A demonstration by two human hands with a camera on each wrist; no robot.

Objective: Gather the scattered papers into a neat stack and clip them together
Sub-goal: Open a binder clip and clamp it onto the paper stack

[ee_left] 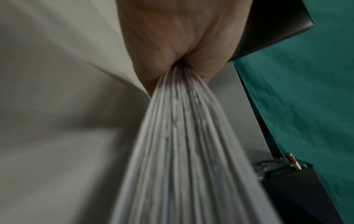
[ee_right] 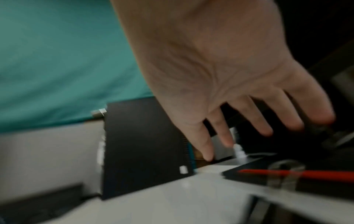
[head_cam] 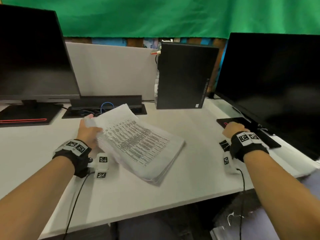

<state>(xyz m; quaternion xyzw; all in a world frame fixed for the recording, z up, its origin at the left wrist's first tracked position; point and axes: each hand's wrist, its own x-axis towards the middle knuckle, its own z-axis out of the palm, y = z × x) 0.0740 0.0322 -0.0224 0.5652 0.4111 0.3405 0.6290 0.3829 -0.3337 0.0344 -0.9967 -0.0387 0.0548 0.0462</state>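
Pinching the paper stack (head_cam: 138, 144) at its left edge, the left hand (head_cam: 88, 130) tilts it off the surface (head_cam: 199, 129), likely for squaring; left wrist shows sheets (ee_left: 178, 144) clamped; right hand (ee_right: 220, 68) open, near the binder clip (head_cam: 224, 144).

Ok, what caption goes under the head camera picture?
Left hand lifts the paper stack by its edge; right hand reaches, open, near the binder clip.
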